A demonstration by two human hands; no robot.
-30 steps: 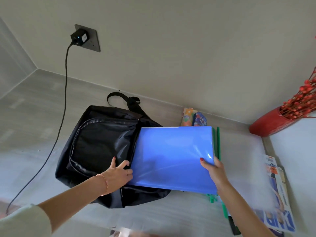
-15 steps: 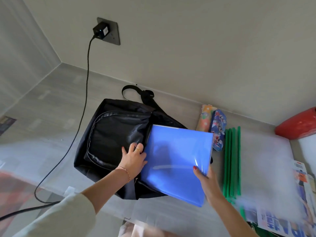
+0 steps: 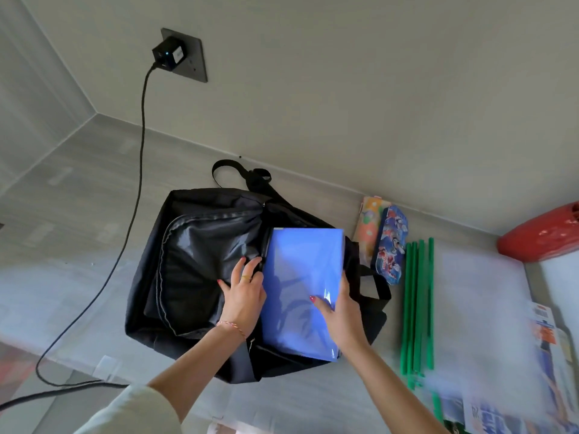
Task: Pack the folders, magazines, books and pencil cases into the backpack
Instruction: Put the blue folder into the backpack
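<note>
A black backpack (image 3: 194, 261) lies flat on the grey counter with its main opening facing right. A blue folder (image 3: 297, 277) is partly pushed into that opening. My right hand (image 3: 340, 311) grips the folder's right edge, thumb on top. My left hand (image 3: 246, 292) holds the backpack's flap at the opening, next to the folder's left edge. Two pencil cases, one orange (image 3: 369, 223) and one blue (image 3: 390, 245), lie against the wall to the right. Clear folders with green spines (image 3: 419, 305) lie beside them, and magazines (image 3: 548, 339) sit at the far right.
A black charger (image 3: 167, 54) is plugged into a wall socket, and its cable (image 3: 138, 170) runs down across the counter to the left of the backpack. A red vase (image 3: 545, 233) stands at the right by the wall. The counter's front edge is close below the backpack.
The blue folder has slid left, deeper into the backpack, carried by my right hand. My left hand has shifted along the flap. The camera view has swung right and down.
</note>
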